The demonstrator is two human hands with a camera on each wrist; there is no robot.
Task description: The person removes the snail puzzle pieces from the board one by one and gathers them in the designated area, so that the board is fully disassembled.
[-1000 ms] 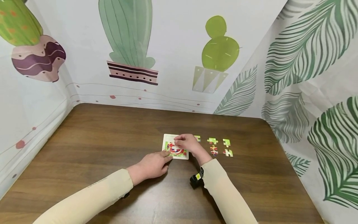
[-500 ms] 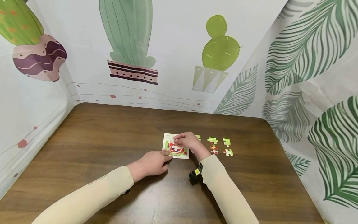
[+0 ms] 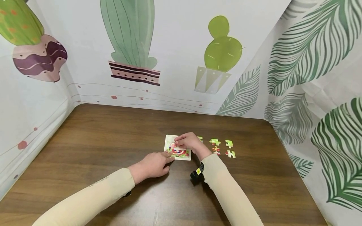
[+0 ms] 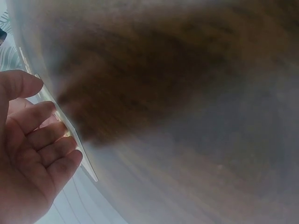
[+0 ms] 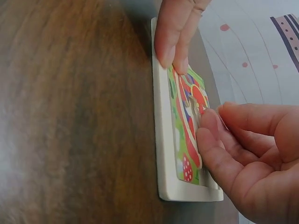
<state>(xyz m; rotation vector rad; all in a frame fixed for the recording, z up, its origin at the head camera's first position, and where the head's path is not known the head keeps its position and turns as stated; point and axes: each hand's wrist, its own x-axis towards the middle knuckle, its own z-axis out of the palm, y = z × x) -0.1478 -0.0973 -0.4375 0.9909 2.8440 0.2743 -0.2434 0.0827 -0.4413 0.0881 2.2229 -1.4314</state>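
A square puzzle board [image 3: 169, 136] with a pale raised border lies on the table, part of its red, blue and green picture laid in. My left hand [image 3: 154, 164] reaches in from the left, its extended fingertips [image 5: 166, 53] resting on the near border and the picture. Over the board's right side, my right hand [image 3: 190, 142] pinches a small puzzle piece between thumb and fingertips, low against the laid pieces. Fingers mostly hide that piece in the right wrist view. The left wrist view shows my left palm and gently bent fingers [image 4: 51, 149] along the board's edge.
Several loose jigsaw pieces lie right of the board, among them a green one [image 3: 215, 142], a corner one [image 3: 229, 143] and a red-and-yellow one [image 3: 216, 150]. Another piece [image 3: 200, 138] is partly behind my right hand. A printed cloth [image 3: 175, 94] hangs behind the wooden table [image 3: 118, 135].
My right hand has shifted slightly left over the board, keeping its pinch. The left hand stays at the board's near left corner, and the loose pieces have not moved.
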